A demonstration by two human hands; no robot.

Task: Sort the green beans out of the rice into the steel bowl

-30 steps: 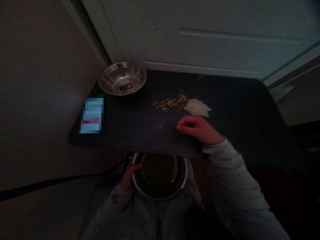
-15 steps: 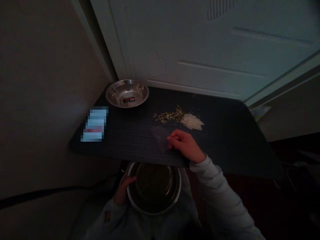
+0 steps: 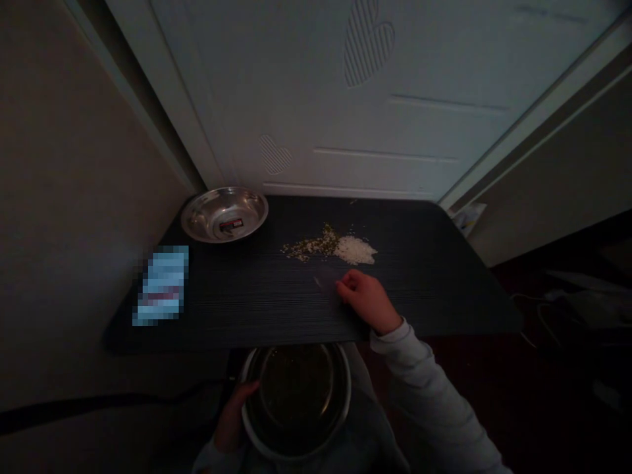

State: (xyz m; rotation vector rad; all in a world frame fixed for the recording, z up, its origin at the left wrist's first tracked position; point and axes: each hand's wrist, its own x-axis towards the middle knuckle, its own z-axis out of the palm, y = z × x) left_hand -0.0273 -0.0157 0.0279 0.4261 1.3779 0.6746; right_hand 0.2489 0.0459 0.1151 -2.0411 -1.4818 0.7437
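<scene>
My right hand [image 3: 368, 299] is just above the dark table [image 3: 429, 283], its thumb and fingers pinched on a thin, see-through plastic piece [image 3: 324, 282] that shows only faintly. Beyond those fingers lies a heap of white rice grains [image 3: 356, 251]. Touching its left side is a scattered mix of green beans and pale grains [image 3: 316, 246]. Below the table edge my left hand [image 3: 236, 409] grips the left rim of a round metal bowl [image 3: 346, 398] on my lap. Dark contents fill that bowl's bottom, too dim to make out.
A shiny steel bowl [image 3: 192, 220] with a dark label inside stands at the table's back left. In front of it lies a pixelated bright, phone-like rectangle [image 3: 162, 284]. A white door [image 3: 296, 99] with heart patterns rises behind the table. Cables [image 3: 546, 322] are at the right.
My right hand has come back slightly from the rice heap, and the clear plastic piece now shows at its fingertips. My left hand keeps hold of the bowl. The camera view has shifted.
</scene>
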